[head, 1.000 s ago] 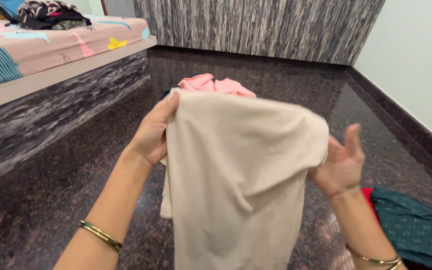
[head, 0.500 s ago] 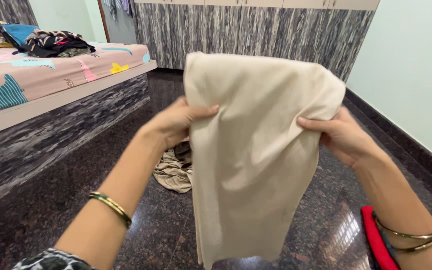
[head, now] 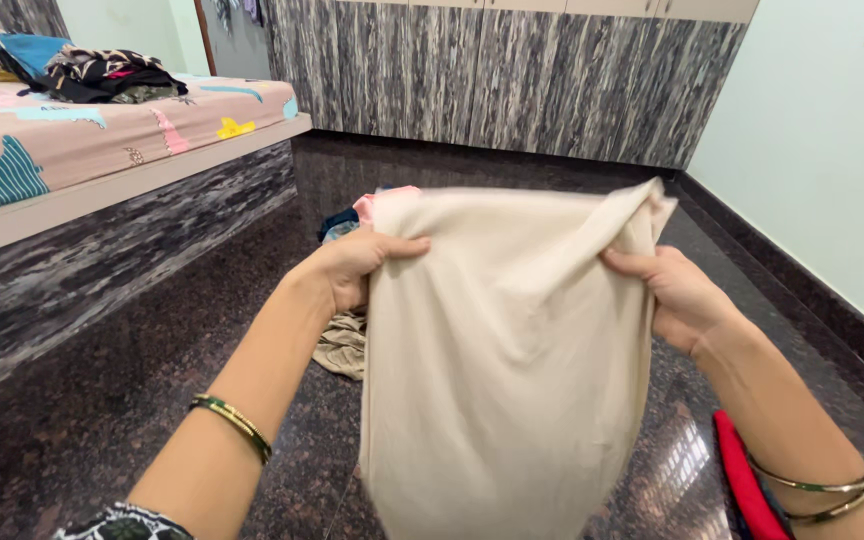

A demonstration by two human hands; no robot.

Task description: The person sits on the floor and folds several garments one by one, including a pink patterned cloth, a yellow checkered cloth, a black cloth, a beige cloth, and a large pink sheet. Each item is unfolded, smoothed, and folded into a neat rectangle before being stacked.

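Cloth: a cream cloth (head: 502, 370) is being held up above the dark floor (head: 102, 400), hanging unfolded.
Left hand (head: 357, 270): clamped on its top left edge.
Right hand (head: 677, 295): clamped on its top right corner.
Left to do: more clothes (head: 347, 340) are lying on the floor behind.

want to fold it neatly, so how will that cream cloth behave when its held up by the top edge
The cream cloth is probably floppy: it drapes in soft folds below the left hand and right hand. It seems light, since fingertip pinches at the top hold it. It will likely sag between the grips rather than stay flat.
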